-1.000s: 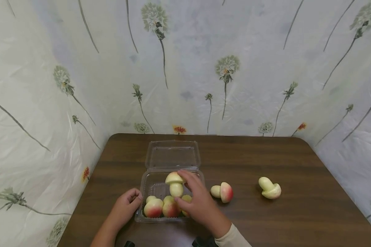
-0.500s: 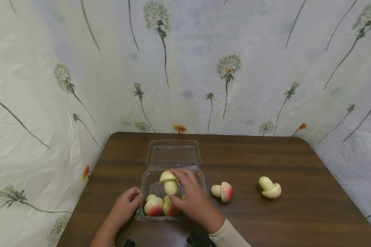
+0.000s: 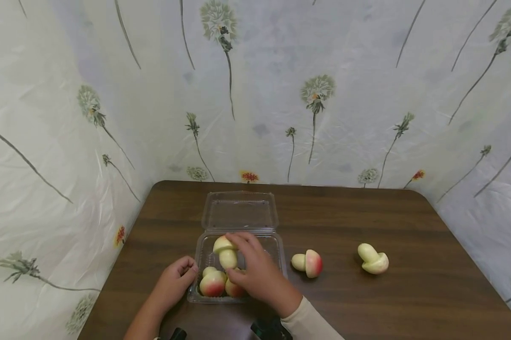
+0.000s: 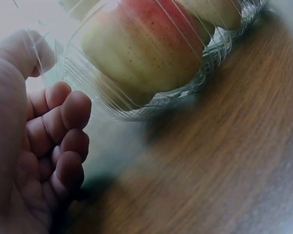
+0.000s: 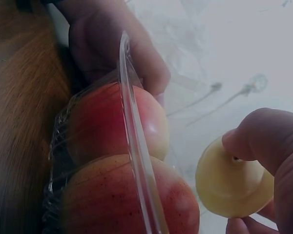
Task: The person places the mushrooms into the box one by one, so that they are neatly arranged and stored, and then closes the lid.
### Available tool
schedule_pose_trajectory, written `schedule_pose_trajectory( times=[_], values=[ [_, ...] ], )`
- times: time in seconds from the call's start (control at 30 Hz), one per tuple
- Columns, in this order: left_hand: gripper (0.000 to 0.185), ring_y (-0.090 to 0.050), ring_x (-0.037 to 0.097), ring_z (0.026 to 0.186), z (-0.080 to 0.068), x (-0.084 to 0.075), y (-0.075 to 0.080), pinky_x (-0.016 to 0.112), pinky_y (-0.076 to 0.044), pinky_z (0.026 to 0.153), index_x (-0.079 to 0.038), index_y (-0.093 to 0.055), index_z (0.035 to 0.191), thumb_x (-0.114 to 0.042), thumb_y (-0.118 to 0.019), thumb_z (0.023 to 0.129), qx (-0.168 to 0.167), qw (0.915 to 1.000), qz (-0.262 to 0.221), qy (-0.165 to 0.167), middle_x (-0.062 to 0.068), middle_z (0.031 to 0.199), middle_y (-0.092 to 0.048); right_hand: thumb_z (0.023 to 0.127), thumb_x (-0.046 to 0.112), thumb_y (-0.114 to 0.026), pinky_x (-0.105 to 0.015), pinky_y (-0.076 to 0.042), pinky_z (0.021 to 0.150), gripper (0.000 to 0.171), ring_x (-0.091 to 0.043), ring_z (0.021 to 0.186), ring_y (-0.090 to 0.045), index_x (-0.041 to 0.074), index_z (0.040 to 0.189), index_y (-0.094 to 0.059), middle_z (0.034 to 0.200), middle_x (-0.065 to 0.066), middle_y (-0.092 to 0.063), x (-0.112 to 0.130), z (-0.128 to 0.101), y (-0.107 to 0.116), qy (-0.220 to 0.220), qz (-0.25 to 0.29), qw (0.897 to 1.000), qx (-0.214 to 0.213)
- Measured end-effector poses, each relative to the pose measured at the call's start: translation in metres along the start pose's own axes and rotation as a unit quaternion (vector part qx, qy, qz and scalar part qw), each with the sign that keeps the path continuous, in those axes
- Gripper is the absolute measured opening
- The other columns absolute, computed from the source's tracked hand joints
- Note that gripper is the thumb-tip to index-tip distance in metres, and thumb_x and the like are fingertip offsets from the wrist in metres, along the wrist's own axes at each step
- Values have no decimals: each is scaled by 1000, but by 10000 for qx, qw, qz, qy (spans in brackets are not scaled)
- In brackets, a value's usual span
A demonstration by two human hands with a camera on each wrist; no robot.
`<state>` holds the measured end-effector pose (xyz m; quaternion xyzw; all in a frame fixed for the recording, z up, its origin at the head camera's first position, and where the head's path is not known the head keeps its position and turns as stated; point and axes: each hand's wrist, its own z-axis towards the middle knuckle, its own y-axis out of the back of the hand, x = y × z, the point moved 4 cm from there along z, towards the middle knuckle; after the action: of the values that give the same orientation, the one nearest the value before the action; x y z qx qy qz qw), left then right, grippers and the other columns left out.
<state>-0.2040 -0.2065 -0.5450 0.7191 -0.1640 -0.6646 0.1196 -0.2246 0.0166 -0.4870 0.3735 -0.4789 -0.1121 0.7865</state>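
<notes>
My right hand (image 3: 259,271) holds a mushroom-shaped piece (image 3: 225,250) with a pale yellow stem and a faintly blushed cap, over the clear plastic clamshell box (image 3: 282,252). In the right wrist view the thumb (image 5: 266,134) presses on the stem end of that piece (image 5: 229,183). Two red-blushed mushroom-shaped pieces, one at the left (image 3: 213,284) and one beside it (image 3: 234,289), lie along the box's near side; the right hand hides what is further right. My left hand (image 3: 174,278) pinches the box's left edge, its other fingers curled, as the left wrist view shows.
Behind the box its clear lid (image 3: 240,211) lies folded back on the brown wooden table (image 3: 332,212). To the right lie two more mushroom-shaped pieces, a red-capped one (image 3: 312,263) and a paler one (image 3: 374,260). Flower-printed sheeting (image 3: 264,94) surrounds the table.
My right hand has moved left across the box with the mushroom-shaped piece, covering the rightmost piece that showed earlier. My left hand stays at the box's left edge.
</notes>
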Motion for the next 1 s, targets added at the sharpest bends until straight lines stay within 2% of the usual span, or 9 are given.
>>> schedule_pose_trajectory(
  times=[0.17,0.43,0.67,0.9,1.0],
  values=[
    [10,-49,9,59,-6,-17,3,26,-42,61,-11,-58,84,-12,-56,94,36,10000,-16,-56,-1,66,-53,83,30,-70,-34,-47,90,73,-9,118,-48,32,146,-34,142,11,-36,3,4,-3,8,-79,9998,170],
    [11,-49,10,59,-5,-16,3,26,-42,61,-13,-58,83,-12,-56,94,99,9999,4,-31,-1,65,-52,85,32,-68,-35,-48,89,73,-10,118,-50,30,148,-32,144,10,-37,-1,7,-10,-201,-338,9980,493],
    [11,-47,8,58,-6,-18,3,25,-41,60,-12,-58,83,-12,-56,94,117,9999,60,-71,-2,65,-51,85,32,-68,-36,-49,91,74,-13,119,-52,26,149,-32,144,6,-41,2,9,-12,-231,-720,9954,592],
    [12,-47,10,57,6,14,-2,25,-41,58,-14,-57,83,-16,-57,95,97,9999,-39,-22,-1,65,-52,84,29,-69,-38,-49,89,74,-17,120,-53,26,148,-32,146,2,-41,0,11,-16,-275,-1057,9916,686],
    [13,-48,10,57,8,20,-2,26,-42,58,-16,-58,82,-21,-58,95,107,9998,-58,-135,-1,65,-53,83,28,-69,-38,-50,86,74,-19,118,-54,24,148,-34,147,-2,-40,-1,12,-18,-285,-1145,9903,735]
  ],
)
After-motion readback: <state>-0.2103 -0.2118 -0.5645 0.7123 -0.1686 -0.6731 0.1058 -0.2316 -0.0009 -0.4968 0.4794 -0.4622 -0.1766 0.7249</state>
